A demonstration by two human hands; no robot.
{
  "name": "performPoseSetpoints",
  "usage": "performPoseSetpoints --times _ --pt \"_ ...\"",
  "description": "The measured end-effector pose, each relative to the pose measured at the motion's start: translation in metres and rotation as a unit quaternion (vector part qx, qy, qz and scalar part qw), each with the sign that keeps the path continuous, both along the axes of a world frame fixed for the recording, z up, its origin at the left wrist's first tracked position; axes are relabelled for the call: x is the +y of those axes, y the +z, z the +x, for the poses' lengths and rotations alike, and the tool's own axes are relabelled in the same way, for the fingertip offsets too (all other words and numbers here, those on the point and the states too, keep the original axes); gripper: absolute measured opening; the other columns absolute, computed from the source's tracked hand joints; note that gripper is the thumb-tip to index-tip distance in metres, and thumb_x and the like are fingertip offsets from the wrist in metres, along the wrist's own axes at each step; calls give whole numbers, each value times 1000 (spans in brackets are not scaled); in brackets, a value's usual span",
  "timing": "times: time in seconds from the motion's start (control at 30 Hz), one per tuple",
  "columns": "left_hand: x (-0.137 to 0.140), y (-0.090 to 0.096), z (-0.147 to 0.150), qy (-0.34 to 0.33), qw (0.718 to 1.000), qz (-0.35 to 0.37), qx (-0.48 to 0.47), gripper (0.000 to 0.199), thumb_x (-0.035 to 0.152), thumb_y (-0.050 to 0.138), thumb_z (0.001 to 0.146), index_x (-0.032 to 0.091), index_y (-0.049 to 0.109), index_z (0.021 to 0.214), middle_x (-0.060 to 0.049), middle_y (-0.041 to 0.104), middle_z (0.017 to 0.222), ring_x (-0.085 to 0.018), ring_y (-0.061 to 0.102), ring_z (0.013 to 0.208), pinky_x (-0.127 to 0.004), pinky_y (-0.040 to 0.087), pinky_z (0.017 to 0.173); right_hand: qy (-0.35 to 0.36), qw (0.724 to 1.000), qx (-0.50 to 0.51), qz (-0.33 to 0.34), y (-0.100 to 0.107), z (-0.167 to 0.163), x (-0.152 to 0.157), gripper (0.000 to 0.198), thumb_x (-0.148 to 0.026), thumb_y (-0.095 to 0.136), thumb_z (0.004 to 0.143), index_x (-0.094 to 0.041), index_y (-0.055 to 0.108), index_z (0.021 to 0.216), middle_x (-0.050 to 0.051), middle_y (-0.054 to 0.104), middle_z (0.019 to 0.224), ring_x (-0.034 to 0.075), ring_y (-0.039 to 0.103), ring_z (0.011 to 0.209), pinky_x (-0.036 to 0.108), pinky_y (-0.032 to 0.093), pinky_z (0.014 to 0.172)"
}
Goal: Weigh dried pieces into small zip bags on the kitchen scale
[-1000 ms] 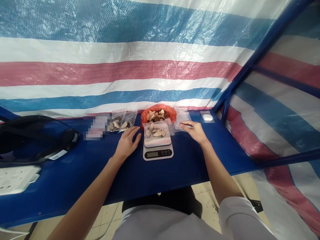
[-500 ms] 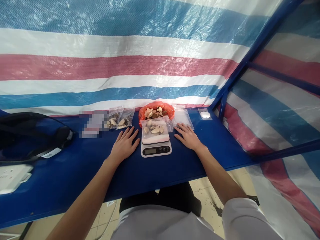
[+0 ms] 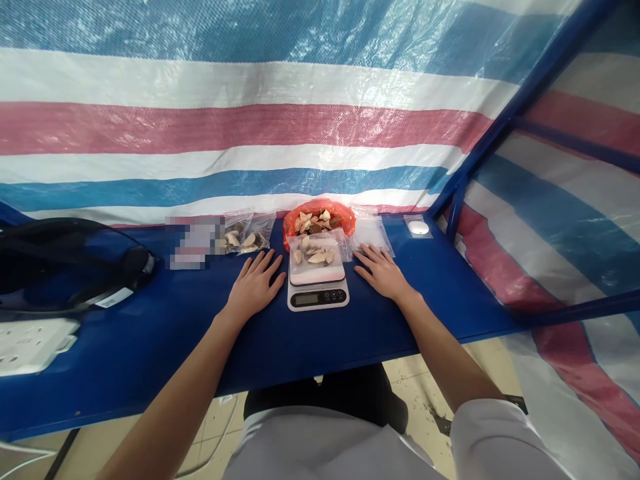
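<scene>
My left hand lies flat on the blue table, fingers spread, just left of a white digital scale. My right hand rests flat to the right of the scale, its fingertips at a stack of clear zip bags. Neither holds anything. On the scale's plate lies a clear zip bag with several pale, wedge-like pieces in it. Behind it sits an open red plastic bag full of similar brown and cream pieces. Two filled zip bags lie beyond my left fingertips. The scale's reading is too faint to make out.
A black strapped headset-like thing and a white power strip are on the left of the blue table. A small white rounded object sits at the back right. Striped plastic sheeting and a blue metal frame enclose the table.
The view has shifted slightly, so everything appears a little further right and higher. Both hands stay flat in the same places on the table.
</scene>
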State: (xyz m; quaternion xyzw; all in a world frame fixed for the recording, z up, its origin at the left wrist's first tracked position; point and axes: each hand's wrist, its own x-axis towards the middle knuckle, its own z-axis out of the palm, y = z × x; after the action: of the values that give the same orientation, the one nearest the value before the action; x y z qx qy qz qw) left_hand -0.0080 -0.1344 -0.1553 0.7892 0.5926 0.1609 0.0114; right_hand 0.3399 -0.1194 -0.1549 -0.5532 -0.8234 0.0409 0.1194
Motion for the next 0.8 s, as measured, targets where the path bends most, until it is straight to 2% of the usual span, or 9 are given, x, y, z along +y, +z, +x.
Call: performPoseSetpoints --times 0.4,0.67,0.8 --pt "-4 10 6 12 998 -22 62 60 44 34 100 15 51 150 -12 42 160 -33 35 151 -51 25 125 -5 1000 -6 -8 4 -1 0 53 -47 38 105 -24 50 151 7 39 163 30 32 153 53 25 126" --pt "-2 6 4 5 999 -8 47 59 44 36 100 15 54 148 -12 45 159 -34 38 150 -54 28 124 -5 1000 1 0 2 -1 0 52 -46 41 105 -24 51 150 8 41 162 30 33 153 53 26 126" --pt "-1 5 2 0 1000 16 -3 55 44 42 97 15 63 140 -14 53 152 -34 44 146 -54 32 123 1 1000 10 9 4 0 0 50 -44 45 103 -23 55 147 9 45 159 31 36 151 54 29 125"
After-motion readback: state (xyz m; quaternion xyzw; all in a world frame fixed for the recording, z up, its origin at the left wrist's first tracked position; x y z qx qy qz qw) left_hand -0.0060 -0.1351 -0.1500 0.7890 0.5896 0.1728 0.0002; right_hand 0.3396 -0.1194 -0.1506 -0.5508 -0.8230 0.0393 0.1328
